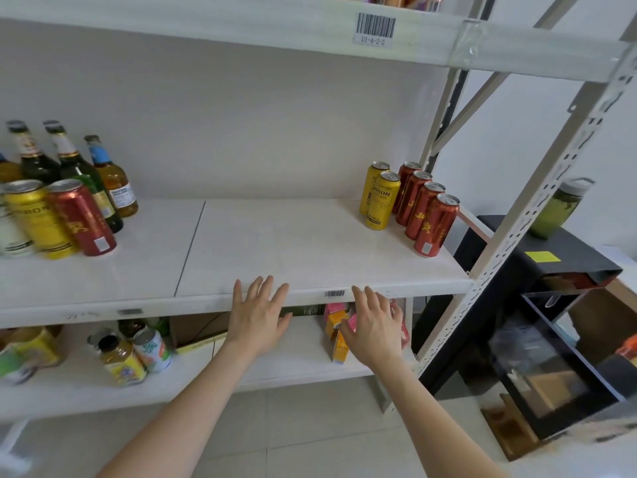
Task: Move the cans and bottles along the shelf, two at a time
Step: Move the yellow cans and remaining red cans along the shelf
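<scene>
On the white middle shelf (275,243), a group at the right end holds two yellow cans (382,201) and a row of several red cans (436,225). At the left end stand a yellow can (38,219), a red can (81,219), a white can (10,232) and several glass bottles (72,167). My left hand (258,315) and my right hand (374,322) are both held out with fingers spread, empty, in front of the shelf's front edge, well short of either group.
The lower shelf (293,357) carries juice bottles and cans (138,350) at the left and small cartons (339,326) near my right hand. A slanted steel upright (537,198) stands at the right, with a black cabinet (551,270) and a green jar (558,212) beyond it.
</scene>
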`<state>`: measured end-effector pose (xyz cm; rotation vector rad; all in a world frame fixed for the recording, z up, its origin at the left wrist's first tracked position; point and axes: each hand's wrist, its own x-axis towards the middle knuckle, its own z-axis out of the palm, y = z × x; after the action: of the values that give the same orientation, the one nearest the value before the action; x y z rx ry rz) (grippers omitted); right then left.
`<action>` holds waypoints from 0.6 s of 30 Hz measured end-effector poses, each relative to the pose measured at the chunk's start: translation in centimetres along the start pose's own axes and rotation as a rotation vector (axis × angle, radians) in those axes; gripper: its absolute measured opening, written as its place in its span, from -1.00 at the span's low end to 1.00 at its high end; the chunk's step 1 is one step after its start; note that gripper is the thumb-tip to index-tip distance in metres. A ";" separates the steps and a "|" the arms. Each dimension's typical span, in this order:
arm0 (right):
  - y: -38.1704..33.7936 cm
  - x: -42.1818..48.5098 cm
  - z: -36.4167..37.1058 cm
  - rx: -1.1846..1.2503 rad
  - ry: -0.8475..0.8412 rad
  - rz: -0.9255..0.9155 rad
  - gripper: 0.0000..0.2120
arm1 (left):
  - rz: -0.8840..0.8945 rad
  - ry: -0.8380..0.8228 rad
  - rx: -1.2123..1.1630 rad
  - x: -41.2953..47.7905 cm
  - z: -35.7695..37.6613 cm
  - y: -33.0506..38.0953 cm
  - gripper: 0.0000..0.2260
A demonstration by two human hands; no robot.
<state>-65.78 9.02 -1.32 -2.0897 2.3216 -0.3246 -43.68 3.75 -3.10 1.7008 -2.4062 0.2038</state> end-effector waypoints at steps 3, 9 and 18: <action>-1.8 -2.7 0.4 -0.012 0.012 -0.023 -0.38 | -0.015 -0.018 0.026 -3.9 -0.7 -1.2 -0.48; -6.5 -5.5 0.7 0.008 0.015 -0.081 -0.41 | -0.093 -0.035 0.020 -9.8 -1.9 -4.7 -0.46; -15.3 -6.8 1.3 -0.003 0.015 -0.133 -0.35 | -0.138 -0.005 0.041 -13.9 -3.8 -12.5 -0.46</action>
<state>-49.76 14.09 -1.19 -2.2556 2.1968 -0.3386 -27.10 13.14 -2.52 1.8789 -2.2914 0.2309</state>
